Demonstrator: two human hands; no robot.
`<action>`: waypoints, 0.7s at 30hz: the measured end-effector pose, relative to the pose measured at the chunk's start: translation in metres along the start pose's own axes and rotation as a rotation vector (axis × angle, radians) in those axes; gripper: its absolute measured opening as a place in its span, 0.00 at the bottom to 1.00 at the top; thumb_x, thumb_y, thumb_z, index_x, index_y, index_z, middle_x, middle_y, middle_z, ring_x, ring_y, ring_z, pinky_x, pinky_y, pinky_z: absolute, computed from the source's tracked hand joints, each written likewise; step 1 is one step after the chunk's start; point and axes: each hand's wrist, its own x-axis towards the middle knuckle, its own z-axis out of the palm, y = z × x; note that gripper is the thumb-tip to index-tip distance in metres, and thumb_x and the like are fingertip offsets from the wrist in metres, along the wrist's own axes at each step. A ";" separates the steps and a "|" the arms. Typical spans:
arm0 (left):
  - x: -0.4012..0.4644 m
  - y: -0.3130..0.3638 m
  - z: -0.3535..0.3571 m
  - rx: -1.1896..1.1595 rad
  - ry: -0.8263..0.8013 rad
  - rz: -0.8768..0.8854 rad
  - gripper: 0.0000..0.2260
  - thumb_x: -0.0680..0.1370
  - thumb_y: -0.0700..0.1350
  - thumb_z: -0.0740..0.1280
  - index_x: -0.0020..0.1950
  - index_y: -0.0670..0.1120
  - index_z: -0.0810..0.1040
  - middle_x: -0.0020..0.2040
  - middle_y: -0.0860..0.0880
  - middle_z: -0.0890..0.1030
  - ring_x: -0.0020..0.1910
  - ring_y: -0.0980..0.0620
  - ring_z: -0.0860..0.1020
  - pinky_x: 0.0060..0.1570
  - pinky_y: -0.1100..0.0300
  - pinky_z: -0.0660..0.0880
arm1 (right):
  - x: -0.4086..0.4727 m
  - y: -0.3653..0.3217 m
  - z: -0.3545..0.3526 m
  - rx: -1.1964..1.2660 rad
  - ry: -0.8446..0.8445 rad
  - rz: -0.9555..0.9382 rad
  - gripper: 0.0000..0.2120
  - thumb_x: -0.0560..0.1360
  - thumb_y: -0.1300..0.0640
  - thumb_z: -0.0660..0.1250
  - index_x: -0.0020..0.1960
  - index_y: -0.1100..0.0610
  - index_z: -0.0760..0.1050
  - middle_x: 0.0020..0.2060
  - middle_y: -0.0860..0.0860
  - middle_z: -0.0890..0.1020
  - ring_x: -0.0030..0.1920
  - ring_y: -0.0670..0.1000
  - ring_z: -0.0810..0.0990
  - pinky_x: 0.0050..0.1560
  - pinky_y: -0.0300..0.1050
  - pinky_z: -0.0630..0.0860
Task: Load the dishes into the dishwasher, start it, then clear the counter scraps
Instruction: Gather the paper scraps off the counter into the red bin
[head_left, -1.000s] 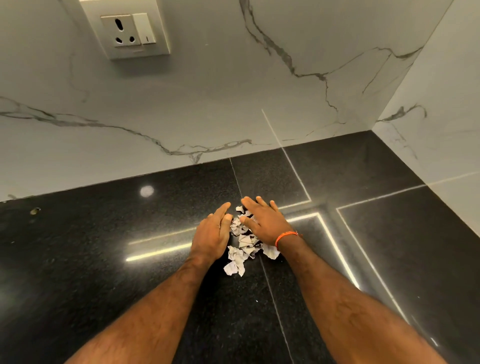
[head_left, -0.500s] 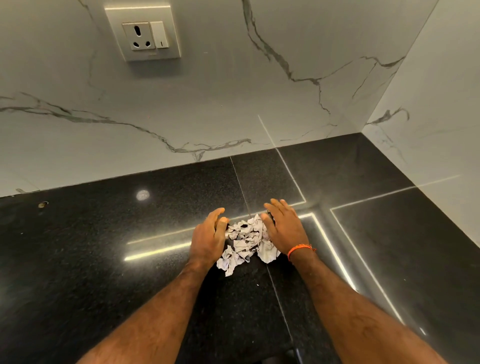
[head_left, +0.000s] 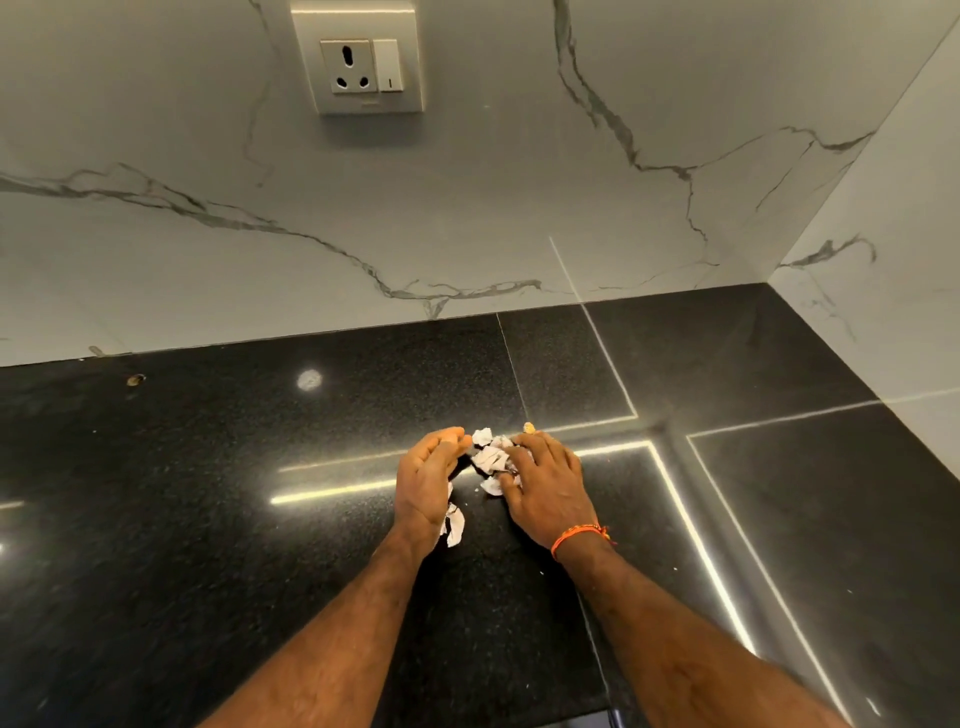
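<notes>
The left hand (head_left: 428, 486) stood on its edge on the counter (head_left: 208, 519), fingers curled in a cup against the scraps (head_left: 491, 457). The right hand (head_left: 548, 483) lay over the other side of the pile, its fingers bent down onto the paper. Both hands pressed the scraps between them; I could not tell if either one truly gripped any. An orange band (head_left: 579, 535) went round the right wrist.

The scraps were small, white, crumpled bits of paper, lying in the middle of the counter, well apart from the wall. One bit (head_left: 454, 525) stuck out under the left palm. A tiny yellow crumb (head_left: 529, 427) sat just past the right fingertips.

The counter was black, speckled stone, smooth and shiny, with bright light lines on it. A small brown speck (head_left: 136, 380) lay far to the left, near the wall.

The wall (head_left: 467, 208) was white marble with grey veins. A socket (head_left: 358, 65) with a switch sat high on it
</notes>
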 end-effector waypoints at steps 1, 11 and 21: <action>-0.002 -0.001 0.001 -0.007 0.001 0.004 0.09 0.82 0.40 0.64 0.54 0.43 0.84 0.52 0.44 0.86 0.56 0.48 0.84 0.58 0.58 0.77 | 0.001 -0.003 0.000 0.028 0.025 0.054 0.17 0.75 0.50 0.65 0.63 0.49 0.75 0.63 0.48 0.76 0.68 0.53 0.70 0.67 0.55 0.68; 0.007 -0.009 0.010 -0.232 0.098 -0.139 0.15 0.85 0.45 0.59 0.63 0.40 0.81 0.60 0.43 0.84 0.62 0.47 0.81 0.66 0.49 0.76 | 0.028 -0.035 -0.007 0.833 0.211 0.618 0.12 0.68 0.67 0.66 0.44 0.51 0.82 0.41 0.50 0.83 0.43 0.51 0.82 0.49 0.52 0.80; 0.018 0.007 0.033 -0.498 -0.077 -0.321 0.29 0.70 0.61 0.75 0.59 0.38 0.81 0.51 0.38 0.83 0.48 0.43 0.83 0.50 0.51 0.81 | 0.044 -0.091 -0.005 1.352 0.303 0.646 0.20 0.72 0.38 0.66 0.55 0.50 0.82 0.50 0.50 0.86 0.53 0.52 0.84 0.56 0.51 0.79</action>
